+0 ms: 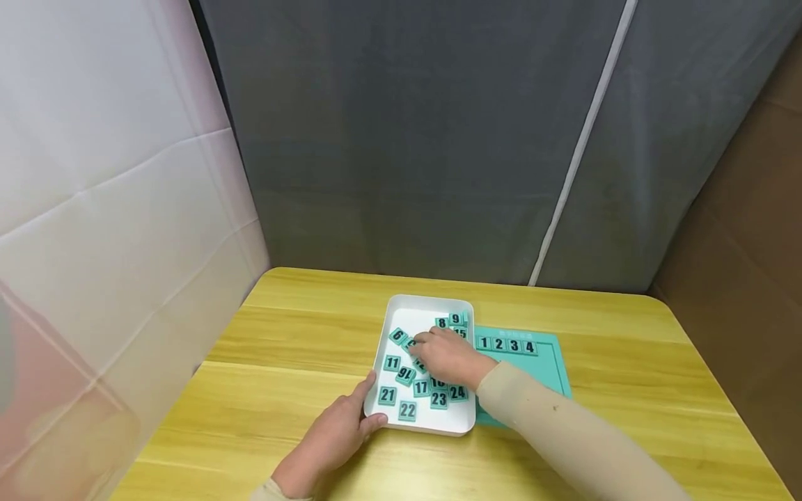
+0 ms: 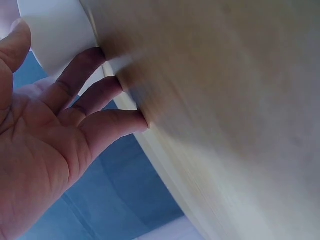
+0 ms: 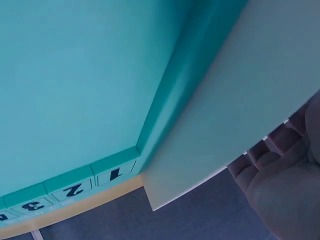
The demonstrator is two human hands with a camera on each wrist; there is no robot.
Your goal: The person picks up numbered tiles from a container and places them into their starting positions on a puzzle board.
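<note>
- While four square teal tiles, numbered 1 to 4 (image 1: 514,346), line the top of a flat rectangular teal board (image 1: 548,372) right of centre in the head view, the work appears at an early stage, with the board's other visible surface bare.
- Loose teal number tiles (image 1: 421,388), among them 6, 11, 17 and 21 to 24, lie in a shallow white rectangular tray (image 1: 407,312) at lower centre, on a yellow wood-grain table (image 1: 313,313); these seem to be what is left.
- A left hand (image 1: 338,429) clasps the tray's lower-left corner, thumb and forefinger parted around it.
- A right hand (image 1: 449,356) dips into the tray, fingers bent over partly covered tiles; whether it pinches one cannot be told.
- At lower left, the right wrist view reveals the board's raised border beside tile 1, but no tray contents; only the head view shows those.
- Near upper centre, the left wrist view catches fingertips down at the tabletop, hidden from above.
</note>
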